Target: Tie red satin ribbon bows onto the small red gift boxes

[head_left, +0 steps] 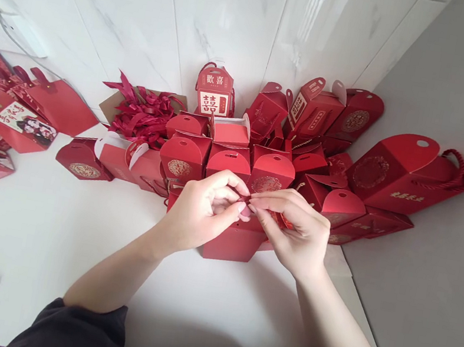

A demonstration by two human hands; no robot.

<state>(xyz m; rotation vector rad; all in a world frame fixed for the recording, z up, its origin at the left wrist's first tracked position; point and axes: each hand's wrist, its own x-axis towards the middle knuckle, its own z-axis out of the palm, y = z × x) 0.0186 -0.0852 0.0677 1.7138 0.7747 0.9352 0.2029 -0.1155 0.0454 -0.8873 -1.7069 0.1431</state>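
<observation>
One white counter point(37, 235), many red boxes point(183, 156)

Red boxes crowd the counter beside a heap of magenta ribbon point(142, 113). One plain box point(231, 246) stands foremost. Over its top, left hand point(203, 210) and right hand point(301, 227) pinch a small dark-red piece point(245, 198) between their fingertips; fingers mostly hide it.

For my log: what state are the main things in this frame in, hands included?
Left hand: pinching a small red piece.
Right hand: fingertips closed at the same piece.
Front red box: partly hidden by the hands.
Cardboard carton: open, holding ribbons.
Ribbons: loosely heaped.
Large red box at right: flaps apart.
Tall box at back centre: upright.
</observation>
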